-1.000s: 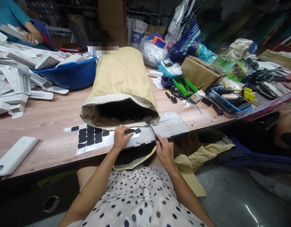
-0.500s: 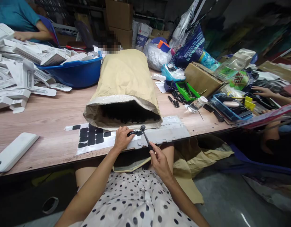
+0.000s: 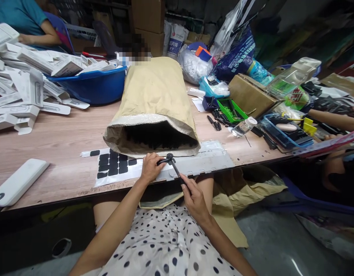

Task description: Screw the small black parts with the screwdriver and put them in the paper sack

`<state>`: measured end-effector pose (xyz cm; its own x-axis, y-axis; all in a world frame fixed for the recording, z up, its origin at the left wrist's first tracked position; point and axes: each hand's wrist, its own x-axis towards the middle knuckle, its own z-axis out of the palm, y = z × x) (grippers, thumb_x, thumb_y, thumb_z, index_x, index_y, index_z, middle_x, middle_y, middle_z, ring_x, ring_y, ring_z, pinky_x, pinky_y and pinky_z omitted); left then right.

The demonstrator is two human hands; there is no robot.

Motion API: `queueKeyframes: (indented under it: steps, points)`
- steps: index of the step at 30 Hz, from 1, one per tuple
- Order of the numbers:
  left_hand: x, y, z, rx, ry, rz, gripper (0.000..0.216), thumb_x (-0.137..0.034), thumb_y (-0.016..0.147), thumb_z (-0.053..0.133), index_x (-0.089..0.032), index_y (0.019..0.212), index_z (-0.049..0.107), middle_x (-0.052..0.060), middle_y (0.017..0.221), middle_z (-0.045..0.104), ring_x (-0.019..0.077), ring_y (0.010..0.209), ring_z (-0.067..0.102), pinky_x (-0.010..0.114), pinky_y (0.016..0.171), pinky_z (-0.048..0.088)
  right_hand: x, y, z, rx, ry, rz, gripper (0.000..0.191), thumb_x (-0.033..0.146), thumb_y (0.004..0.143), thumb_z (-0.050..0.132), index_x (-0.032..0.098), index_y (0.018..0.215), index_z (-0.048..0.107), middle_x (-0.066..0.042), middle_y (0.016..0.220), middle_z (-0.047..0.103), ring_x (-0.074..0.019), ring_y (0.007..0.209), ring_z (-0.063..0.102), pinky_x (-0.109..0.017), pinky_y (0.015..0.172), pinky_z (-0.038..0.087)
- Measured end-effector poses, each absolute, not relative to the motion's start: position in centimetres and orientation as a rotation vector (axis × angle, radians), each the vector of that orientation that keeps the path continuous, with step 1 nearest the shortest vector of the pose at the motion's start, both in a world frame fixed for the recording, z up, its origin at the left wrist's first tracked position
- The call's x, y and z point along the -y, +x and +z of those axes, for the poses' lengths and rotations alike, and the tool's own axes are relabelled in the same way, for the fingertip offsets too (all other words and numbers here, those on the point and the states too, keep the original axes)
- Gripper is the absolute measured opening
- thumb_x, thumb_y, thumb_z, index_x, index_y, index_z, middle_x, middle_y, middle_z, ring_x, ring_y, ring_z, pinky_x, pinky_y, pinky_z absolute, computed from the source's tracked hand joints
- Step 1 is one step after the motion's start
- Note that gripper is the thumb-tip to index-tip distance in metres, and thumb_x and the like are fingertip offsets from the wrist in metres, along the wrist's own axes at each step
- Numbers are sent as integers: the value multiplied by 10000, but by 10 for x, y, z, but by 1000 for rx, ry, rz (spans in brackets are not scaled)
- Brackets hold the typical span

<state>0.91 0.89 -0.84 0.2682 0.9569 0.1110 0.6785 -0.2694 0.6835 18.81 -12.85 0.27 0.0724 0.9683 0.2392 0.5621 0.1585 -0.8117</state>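
My left hand (image 3: 149, 167) rests on the table edge, fingers closed on a small black part (image 3: 162, 161) that lies over a white backing sheet (image 3: 194, 163). My right hand (image 3: 192, 195) pinches the lower end of a thin black rod-shaped tool (image 3: 174, 166), whose round tip meets the black part. Left of my hands, a sheet of black rectangular pads (image 3: 112, 166) lies on the wooden table (image 3: 62, 142). Just behind my hands a tan paper sack (image 3: 152, 99) lies on its side, open mouth toward me, dark parts inside.
A white flat case (image 3: 17, 184) lies at the near left. White boxes (image 3: 24, 92) pile up at the far left beside a blue basin (image 3: 92, 86). A green tray (image 3: 230, 109), a clear bottle (image 3: 243, 126), a cardboard box (image 3: 250, 94) and clutter fill the right. Other people's arms show at the far left and right.
My right hand has drawn left and toward me, swinging the rod's tip left until it meets the black part in my left hand. The left hand has hardly moved.
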Motion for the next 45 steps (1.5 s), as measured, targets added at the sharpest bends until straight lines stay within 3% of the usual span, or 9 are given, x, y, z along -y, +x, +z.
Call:
queueKeyframes:
  steps: [10, 14, 20, 24, 28, 34, 38, 40, 45]
  points:
    - [-12, -1, -18, -1402, 2064, 778, 141, -293, 802, 718, -280, 930, 773, 17, 818, 641, 223, 849, 537, 373, 831, 459, 118, 197, -5, 1563, -1629, 464, 408, 305, 994, 423, 255, 1324, 658, -76, 1154, 707, -196, 1065, 658, -303, 905, 555]
    - [-16, -1, -23, -1398, 2078, 826, 138, -295, 806, 709, -264, 930, 763, 20, 816, 643, 225, 853, 551, 377, 832, 469, 106, 224, -6, 1550, -2052, 122, 394, 228, 948, 474, 275, 1266, 702, -60, 981, 670, -162, 780, 621, -258, 722, 489]
    - [8, -4, -9, -1188, 2073, 890, 189, -306, 924, 561, -227, 992, 719, 51, 920, 671, 219, 907, 600, 360, 855, 495, 97, 227, -10, 1608, -2426, -69, 449, 188, 926, 539, 334, 1336, 647, -60, 1022, 598, -117, 613, 511, -261, 580, 368]
    - [60, -12, -10, -939, 2081, 579, 260, -342, 977, 465, -245, 1063, 691, 48, 947, 680, 187, 876, 638, 289, 804, 510, 98, 220, -10, 1631, -2466, -85, 475, 196, 926, 539, 353, 1367, 617, -63, 1001, 593, -124, 611, 511, -262, 562, 362]
    - [90, -11, -29, -1213, 2029, 148, 244, -303, 953, 488, -247, 1069, 695, 58, 1031, 706, 207, 951, 674, 294, 833, 513, 98, 218, -7, 1661, -2472, -91, 491, 194, 926, 531, 342, 1390, 600, -77, 1022, 610, -138, 618, 519, -268, 553, 366]
    - [86, 3, -21, -1471, 1972, -198, 392, -254, 916, 548, -176, 1291, 633, 150, 1152, 723, 283, 1082, 683, 365, 906, 503, 97, 217, -5, 1675, -2490, -99, 476, 194, 921, 551, 316, 1377, 615, -79, 998, 615, -149, 642, 541, -261, 548, 366]
    - [63, 7, 19, -1228, 1951, -56, 221, -315, 887, 579, -222, 982, 756, 51, 945, 765, 229, 884, 708, 298, 744, 501, 97, 217, -5, 1692, -2486, -110, 478, 206, 923, 547, 309, 1387, 605, -78, 995, 609, -146, 637, 531, -260, 557, 377]
    - [37, 10, 38, -1280, 1938, 120, 277, -345, 926, 516, -217, 879, 757, 26, 798, 744, 195, 752, 688, 280, 680, 480, 97, 216, -6, 1683, -2484, -113, 483, 212, 920, 549, 303, 1391, 600, -81, 997, 604, -151, 655, 537, -258, 567, 388]
    - [-45, 20, 55, -1978, 1987, 471, 309, -310, 920, 526, -193, 1116, 734, 121, 1016, 738, 263, 961, 689, 327, 783, 496, 95, 214, -9, 1654, -2488, -136, 500, 217, 910, 558, 315, 1399, 586, -83, 1017, 605, -159, 692, 547, -256, 588, 394]
